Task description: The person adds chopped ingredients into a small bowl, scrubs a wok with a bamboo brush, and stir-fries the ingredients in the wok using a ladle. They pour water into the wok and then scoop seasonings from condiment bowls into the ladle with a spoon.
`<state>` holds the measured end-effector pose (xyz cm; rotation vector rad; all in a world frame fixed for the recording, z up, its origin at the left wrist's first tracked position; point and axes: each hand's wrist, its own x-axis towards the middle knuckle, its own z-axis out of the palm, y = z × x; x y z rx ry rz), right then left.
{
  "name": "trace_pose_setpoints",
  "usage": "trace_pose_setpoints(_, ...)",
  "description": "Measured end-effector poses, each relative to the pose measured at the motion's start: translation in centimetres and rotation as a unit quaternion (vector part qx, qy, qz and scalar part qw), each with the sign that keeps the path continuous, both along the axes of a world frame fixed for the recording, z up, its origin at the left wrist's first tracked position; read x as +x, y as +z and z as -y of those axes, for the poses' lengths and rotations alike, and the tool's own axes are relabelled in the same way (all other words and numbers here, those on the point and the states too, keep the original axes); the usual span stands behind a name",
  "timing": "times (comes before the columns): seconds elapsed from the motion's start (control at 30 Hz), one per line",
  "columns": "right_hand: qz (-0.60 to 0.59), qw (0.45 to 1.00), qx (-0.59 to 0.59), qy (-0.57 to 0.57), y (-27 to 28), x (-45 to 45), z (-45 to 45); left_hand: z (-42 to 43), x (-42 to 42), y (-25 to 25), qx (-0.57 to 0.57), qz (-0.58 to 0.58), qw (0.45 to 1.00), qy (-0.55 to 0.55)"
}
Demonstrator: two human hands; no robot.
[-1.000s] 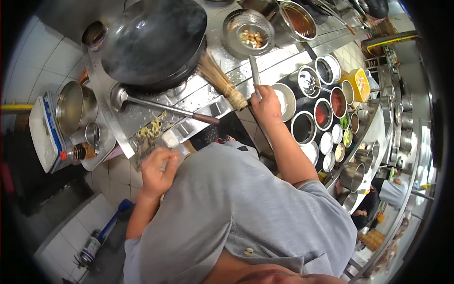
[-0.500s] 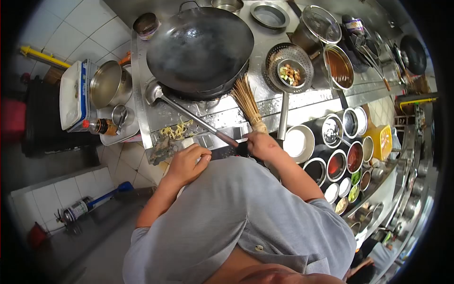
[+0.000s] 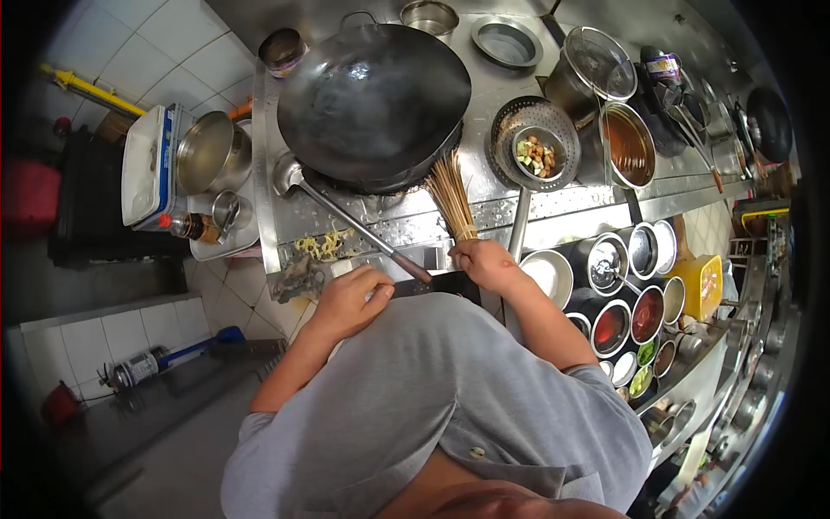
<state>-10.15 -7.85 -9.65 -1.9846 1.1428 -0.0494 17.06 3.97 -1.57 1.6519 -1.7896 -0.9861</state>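
Bamboo brush is on the steel counter, right by your wok, bristles fanned toward the burner side, butt end toward you. Your R hand is closed around that butt end, fingers curled in w/ little gap; exact finger wrap is hidden, so can't tell how firm. Main risk: bristle tips sit v. close to the wok's underside, & w/ haze over the wok it's prob. hot, so they could scorch or shed bits. Next out, the ladle lies on a slant, wooden grip btwn your hands near the front edge; a sideways R-hand swing could knock it off. Other side, the skimmer handle runs down close to your R wrist; bump it & the small bowl w/ diced food may tip, b/c it's just sitting in the skimmer. Your L hand is loose, fingers half-bent, nothing visible in it, by your shirt front, nr the noodle-like scraps.
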Motion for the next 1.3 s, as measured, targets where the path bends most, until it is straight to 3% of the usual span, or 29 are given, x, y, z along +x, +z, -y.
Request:
trace_pose_setpoints(0.07, -0.012, 1.0, 0.018, -0.006, -1.4, 0.6, 0.0, -0.2, 0.1, 0.0, 0.018, 0.006, 1.0, 0.002)
trace_pose_setpoints(0.13, -0.031, 0.993, 0.018, 0.114, -3.7, 2.8, -0.4, -0.3, 0.3, -0.3, 0.036, 0.018, 0.999, 0.003)
trace_pose_setpoints(0.27, -0.09, 0.983, 0.021, 0.159, -5.8, 8.5, -0.6, -0.9, 0.4, -0.3, 0.009, -0.001, 0.999, -0.034)
trace_pose_setpoints(0.37, -0.099, 0.969, -0.04, 0.221, -8.6, 11.0, -1.0, -2.3, 1.1, -0.5, -0.011, 0.005, 1.0, -0.001)
trace_pose_setpoints(0.47, -0.11, 0.982, -0.05, 0.145, -11.2, 13.3, -2.0, -3.6, 2.1, -0.4, -0.002, 0.011, 0.999, 0.035)
trace_pose_setpoints(0.57, -0.09, 0.995, -0.003, -0.041, -9.9, 14.3, -2.9, -4.6, 2.9, -0.5, 0.005, 0.008, 0.998, 0.059)
trace_pose_setpoints(0.67, -0.052, 0.995, 0.073, -0.052, -5.8, 14.2, -1.4, -4.9, 3.9, -1.1, 0.0, 0.013, 0.998, 0.06)
trace_pose_setpoints(0.77, 0.023, 0.999, 0.033, -0.013, -4.5, 12.4, -1.5, -4.5, 4.3, -1.1, -0.009, -0.003, 0.999, 0.035)
trace_pose_setpoints(0.87, 0.114, 0.99, 0.063, -0.047, -0.7, 9.0, -2.3, -3.7, 4.0, -1.0, -0.004, -0.018, 1.0, 0.023)
trace_pose_setpoints(0.93, 0.127, 0.988, 0.024, -0.08, 2.8, 6.7, -3.2, -2.8, 3.9, -1.0, -0.008, -0.008, 1.0, -0.004)
trace_pose_setpoints(1.0, 0.24, 0.932, 0.152, -0.226, 7.4, 3.8, -3.5, -1.9, 3.5, -1.3, -0.009, -0.015, 1.0, -0.022)
trace_pose_setpoints(1.07, 0.356, 0.889, 0.181, -0.226, 7.1, 0.4, -3.6, -0.8, 3.0, -1.3, -0.011, -0.022, 0.999, -0.041)
trace_pose_setpoints(1.13, 0.395, 0.839, 0.181, -0.328, 10.4, -2.3, -3.9, 0.2, 2.5, -1.1, -0.011, -0.022, 0.996, -0.082)
trace_pose_setpoints(1.2, 0.341, 0.829, 0.086, -0.436, 10.7, -5.8, -3.4, 1.0, 1.8, -1.1, -0.02, -0.02, 0.995, -0.1)
trace_pose_setpoints(1.3, 0.163, 0.82, -0.048, -0.547, 11.6, -10.5, -3.3, 1.9, 0.8, -0.9, -0.029, -0.017, 0.992, -0.123)
